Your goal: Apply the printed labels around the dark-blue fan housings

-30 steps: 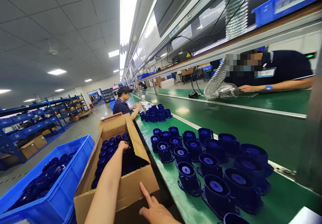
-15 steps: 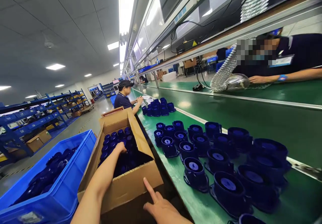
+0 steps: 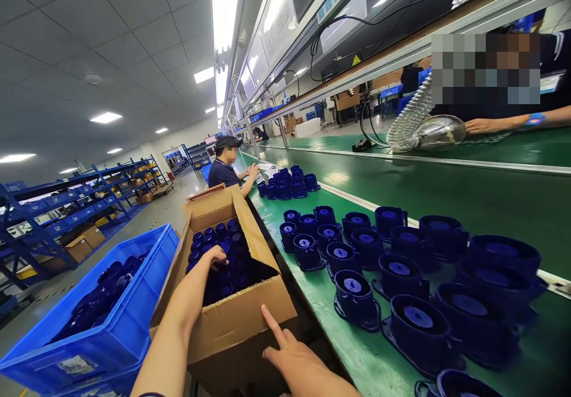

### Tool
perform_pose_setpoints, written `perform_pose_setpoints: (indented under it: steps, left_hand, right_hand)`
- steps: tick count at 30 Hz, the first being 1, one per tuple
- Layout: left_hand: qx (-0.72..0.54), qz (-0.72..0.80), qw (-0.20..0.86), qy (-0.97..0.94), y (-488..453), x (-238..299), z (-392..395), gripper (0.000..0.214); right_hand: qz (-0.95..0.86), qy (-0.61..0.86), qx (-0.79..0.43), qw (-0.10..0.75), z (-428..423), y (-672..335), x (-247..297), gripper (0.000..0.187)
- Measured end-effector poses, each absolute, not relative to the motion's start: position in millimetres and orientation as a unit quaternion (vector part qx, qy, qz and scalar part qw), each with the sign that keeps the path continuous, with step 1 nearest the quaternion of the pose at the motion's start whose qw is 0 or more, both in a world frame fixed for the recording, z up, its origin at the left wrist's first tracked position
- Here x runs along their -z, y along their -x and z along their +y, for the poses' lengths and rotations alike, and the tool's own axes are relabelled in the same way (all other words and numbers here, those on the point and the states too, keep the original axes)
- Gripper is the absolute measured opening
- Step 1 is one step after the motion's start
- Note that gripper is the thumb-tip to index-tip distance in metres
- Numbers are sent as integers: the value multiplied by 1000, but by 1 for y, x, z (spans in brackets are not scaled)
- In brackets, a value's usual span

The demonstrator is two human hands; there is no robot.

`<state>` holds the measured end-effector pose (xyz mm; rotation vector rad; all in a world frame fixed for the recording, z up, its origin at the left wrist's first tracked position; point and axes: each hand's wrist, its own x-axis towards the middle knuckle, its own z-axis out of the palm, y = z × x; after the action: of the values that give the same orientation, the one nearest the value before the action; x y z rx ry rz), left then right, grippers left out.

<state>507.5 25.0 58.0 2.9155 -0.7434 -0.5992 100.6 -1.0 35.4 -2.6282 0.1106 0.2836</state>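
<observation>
My left hand [image 3: 217,255] reaches into the open cardboard box [image 3: 243,321], among dark blue round plastic parts [image 3: 209,239]. Its fingers are bent downward and closed; whatever they hold is hidden behind the hand. My right hand [image 3: 297,352] is just outside the box's near wall. Its index finger stretches toward the cardboard, the thumb stands apart, and nothing is held. On the green bench [image 3: 312,316] to the right, many dark blue cup-shaped housings [image 3: 354,296] with round light discs inside stand upright in loose rows.
A blue plastic crate [image 3: 120,331] with dark blue parts stands left of the box. Farther along the bench is another cluster of housings [image 3: 285,186], near a seated co-worker [image 3: 223,174]. Across the bench, another person's hand [image 3: 479,125] rests by a clear flexible duct [image 3: 404,126].
The whole view has shifted slightly, so the box and bench appear a little farther right. My left hand stays in the box, and my right hand keeps its pointing shape.
</observation>
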Motion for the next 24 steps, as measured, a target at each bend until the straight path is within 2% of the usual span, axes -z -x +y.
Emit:
perform_pose_setpoints:
  steps: [5,12,21,24]
  left_hand:
    - [181,-244,31,-952,-516,-65,20,30]
    - [19,-269,16,-963,-526,-62,-5,41]
    - [-26,-296,9,-955,-532,-39,-9,39]
    - [-25,-293,13,-956,-536,-41,-10,36]
  right_hand:
    - [41,966,-96,236,-3,-101,-29,56]
    - [38,970,-77,225,-8,-110,-12,59]
    - [40,968,-39,246,-13,-121,17,39]
    - [33,967,-38,251,-12,-119,15,42]
